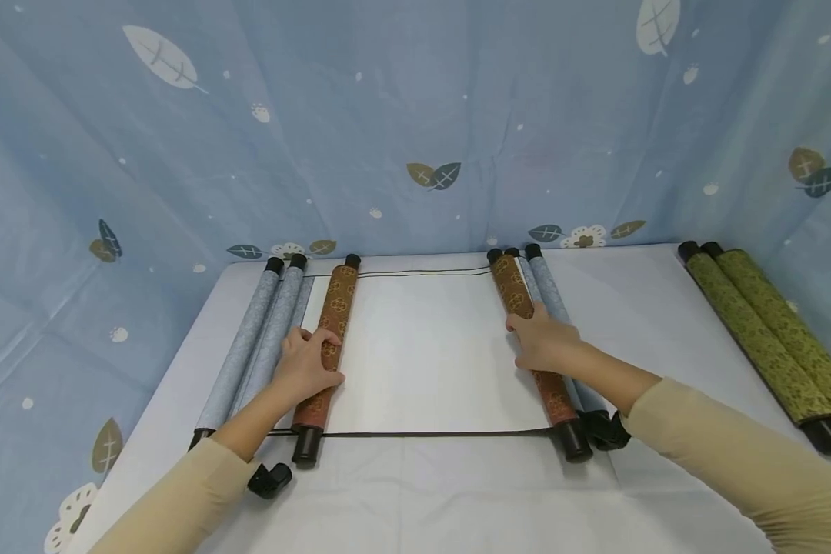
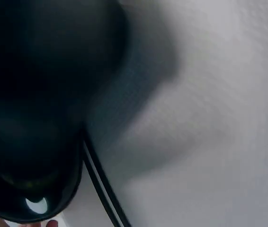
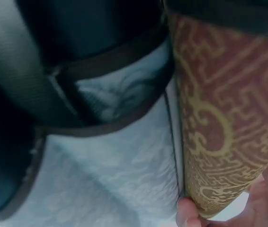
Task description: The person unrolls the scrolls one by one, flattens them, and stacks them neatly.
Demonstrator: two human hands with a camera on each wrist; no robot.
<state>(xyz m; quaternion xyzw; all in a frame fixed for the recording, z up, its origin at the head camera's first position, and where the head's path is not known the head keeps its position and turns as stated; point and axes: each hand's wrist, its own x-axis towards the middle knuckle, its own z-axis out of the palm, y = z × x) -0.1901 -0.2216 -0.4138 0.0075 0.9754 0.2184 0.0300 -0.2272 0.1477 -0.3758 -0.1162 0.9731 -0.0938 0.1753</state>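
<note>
A brown scroll lies partly unrolled on the table (image 1: 457, 500), its white sheet (image 1: 422, 350) spread flat between two brocade-covered rolls. The left roll (image 1: 327, 346) bounds the sheet's left edge and the right roll (image 1: 532, 350) its right edge; each has its long axis running from the near edge of the table toward the blue backdrop (image 1: 415, 115), with black end knobs at both ends, and the far ends lean slightly in toward the sheet. The left hand (image 1: 308, 365) lies over the left roll about midway along it, fingers curled across its top and thumb on the side toward the sheet, so it grips the roll. The right hand (image 1: 543, 342) lies over the right roll in the same way, fingers wrapped over the brocade; the right wrist view shows a fingertip (image 3: 187, 215) pressed against the roll's patterned cloth, with pale blue fabric just beside it. A thin dark cord runs along the sheet's near edge and another along its far edge. Left of the left roll, touching it, lie grey-blue scrolls (image 1: 252, 346), parallel to it. Right of the right roll, just beside it, lies another grey-blue scroll (image 1: 550, 288). Well to the right of the sheet, a green scroll (image 1: 769, 338) lies at the table's edge, angled the same way. The left wrist view is a dark blur above the white cloth.
</note>
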